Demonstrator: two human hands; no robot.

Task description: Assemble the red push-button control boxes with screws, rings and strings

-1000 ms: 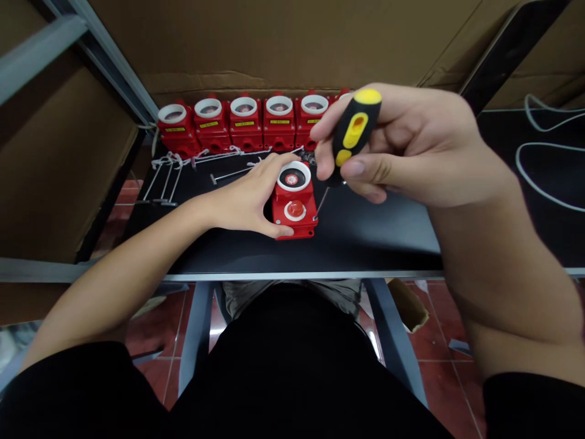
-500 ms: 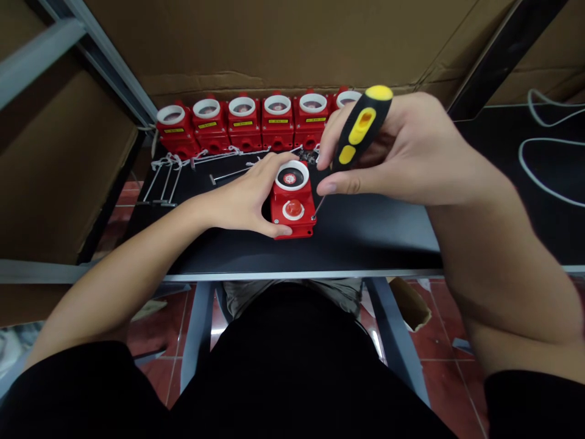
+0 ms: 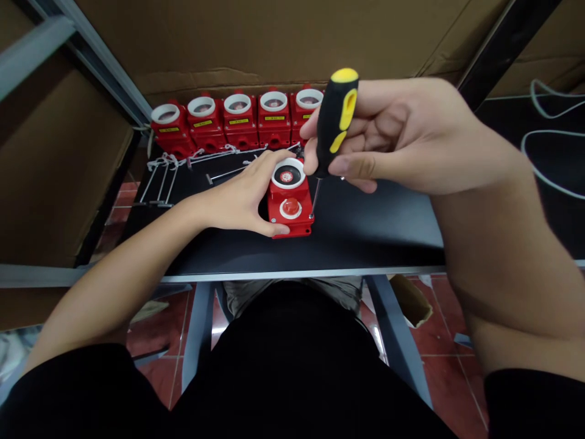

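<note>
A red alarm box (image 3: 280,200) with a white-rimmed round sounder and a small red lamp lies on the black bench top. My left hand (image 3: 247,194) grips it from the left, thumb at the near edge and fingers round the far side. In my right hand (image 3: 388,137) is a black and yellow screwdriver (image 3: 329,131), held between thumb and fingers. Its thin shaft runs down to a screw (image 3: 311,216) at the box's near right corner, where the tip appears to touch.
Several similar red boxes (image 3: 240,122) stand in a row against the cardboard wall (image 3: 283,42). Metal T-shaped rods (image 3: 167,183) tied with white cord lie at the left. A white cable (image 3: 543,177) loops at the right. The bench's front edge (image 3: 301,274) runs before my body.
The screwdriver handle has swung left and more upright, its tip staying at the corner screw. My right fingers have shifted and partly opened around it. The left hand keeps its hold.
</note>
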